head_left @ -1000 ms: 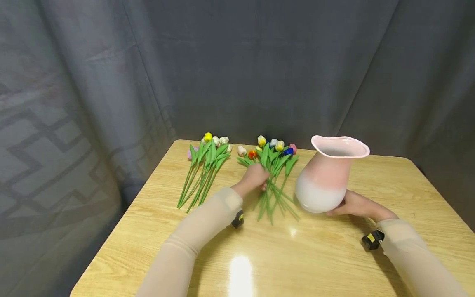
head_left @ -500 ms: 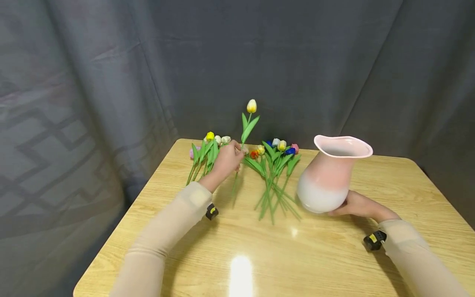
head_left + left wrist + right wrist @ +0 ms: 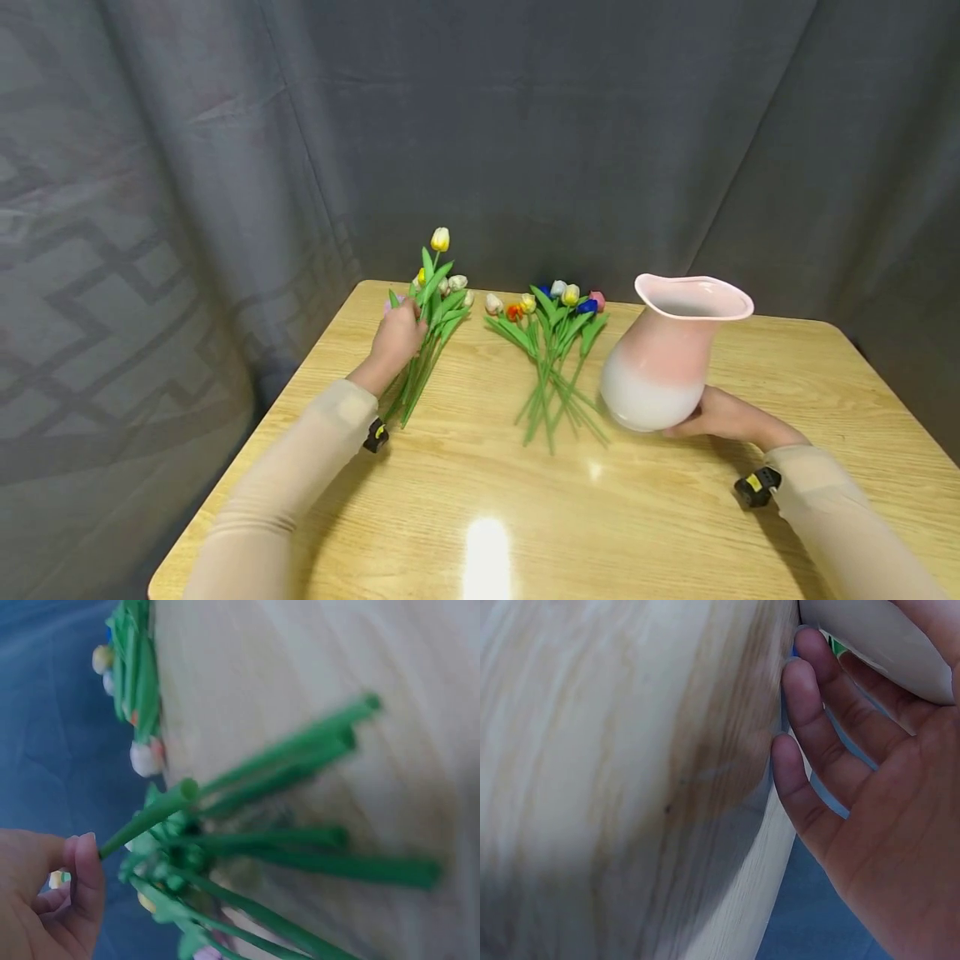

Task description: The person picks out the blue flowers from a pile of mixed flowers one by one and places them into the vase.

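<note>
- Left hand (image 3: 399,335): pinches, thumb against fingers, the green stem of a white-and-yellow artificial tulip (image 3: 437,279); the stem's cut end projects clear of the fingers in the left wrist view.
- Tulip position: above the left-hand group of artificial tulips (image 3: 448,318), white, yellow and lilac blooms, lying on the pale wood-grain bench (image 3: 600,533). Whether it touches them, cannot tell.
- Tulip long axis: steep, bloom uppermost, leaning slightly right in the head view; cut end below the hand.
- Right hand (image 3: 723,415): holds the glossy pink-and-white, wavy-rimmed vase (image 3: 660,367) low down, thumb and forefinger around its base, remaining fingers loosely spread. Firmness of grip cannot be told.
- Key relation: vase lies to the right of the left hand and tulip, well apart; a multicoloured tulip bunch (image 3: 550,354) lies between. Left hand is nearer the tulip, right hand nearer the vase.
- Vase long axis: mouth upward, leaning right in the head view.
</note>
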`<state>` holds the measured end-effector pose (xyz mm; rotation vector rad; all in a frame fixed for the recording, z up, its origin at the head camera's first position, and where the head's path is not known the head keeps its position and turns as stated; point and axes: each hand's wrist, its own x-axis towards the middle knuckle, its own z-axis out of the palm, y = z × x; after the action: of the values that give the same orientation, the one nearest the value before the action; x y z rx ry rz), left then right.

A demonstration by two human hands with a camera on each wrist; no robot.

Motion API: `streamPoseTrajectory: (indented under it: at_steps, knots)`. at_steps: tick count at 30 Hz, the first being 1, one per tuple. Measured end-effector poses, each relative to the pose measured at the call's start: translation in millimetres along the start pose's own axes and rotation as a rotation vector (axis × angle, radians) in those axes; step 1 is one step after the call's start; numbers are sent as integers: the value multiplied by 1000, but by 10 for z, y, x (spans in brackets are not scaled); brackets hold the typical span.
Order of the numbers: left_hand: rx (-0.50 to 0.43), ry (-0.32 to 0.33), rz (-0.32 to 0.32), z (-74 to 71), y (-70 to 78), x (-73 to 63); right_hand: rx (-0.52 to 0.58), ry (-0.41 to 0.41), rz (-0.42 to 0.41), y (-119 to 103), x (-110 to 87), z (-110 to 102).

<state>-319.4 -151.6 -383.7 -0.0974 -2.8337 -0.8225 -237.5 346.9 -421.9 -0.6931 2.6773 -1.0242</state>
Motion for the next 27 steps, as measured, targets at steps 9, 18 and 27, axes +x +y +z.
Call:
streamPoseTrajectory:
  at_steps: [9, 18, 27]
  knots:
    - [48, -42, -30, 31, -265, -31, -5, 0, 8, 7, 9, 13]
    - [168, -113, -43, 92, -307, -32, -11, -3, 18, 8, 2, 2]
    - [280, -99, -63, -86, -160, 99, 9, -1, 5, -49, -23, -7]
